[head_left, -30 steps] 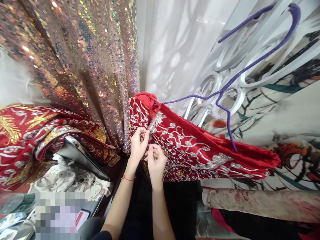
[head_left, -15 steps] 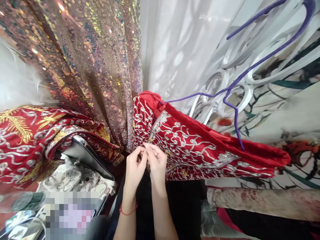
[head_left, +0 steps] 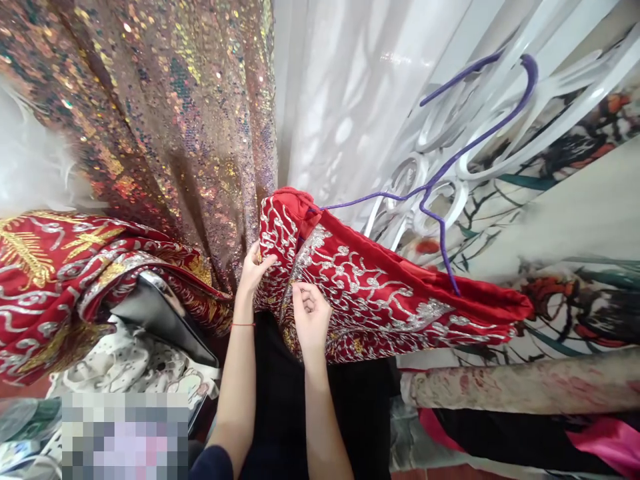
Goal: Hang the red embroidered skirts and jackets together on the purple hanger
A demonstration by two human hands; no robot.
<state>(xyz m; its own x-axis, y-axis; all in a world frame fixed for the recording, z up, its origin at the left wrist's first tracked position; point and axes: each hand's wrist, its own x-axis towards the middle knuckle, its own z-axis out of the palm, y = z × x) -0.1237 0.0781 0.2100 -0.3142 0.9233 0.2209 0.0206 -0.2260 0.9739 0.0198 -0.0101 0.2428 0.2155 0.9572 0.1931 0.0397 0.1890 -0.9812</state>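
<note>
Hanging on a purple hanger, the red dress looks soft and floppy. The left hand holds its edge; the right hand pinches the stitched front.

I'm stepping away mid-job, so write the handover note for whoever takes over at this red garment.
Left hand: gripping the left front edge of the red embroidered garment.
Right hand: fingers curled, pinching the fabric at the front opening.
Garment hangs on a purple hanger, beside a sequined gown.
Done: garment is on the hanger.
Left: the front looks not yet closed; whether any fastener is done cannot be seen.
</note>
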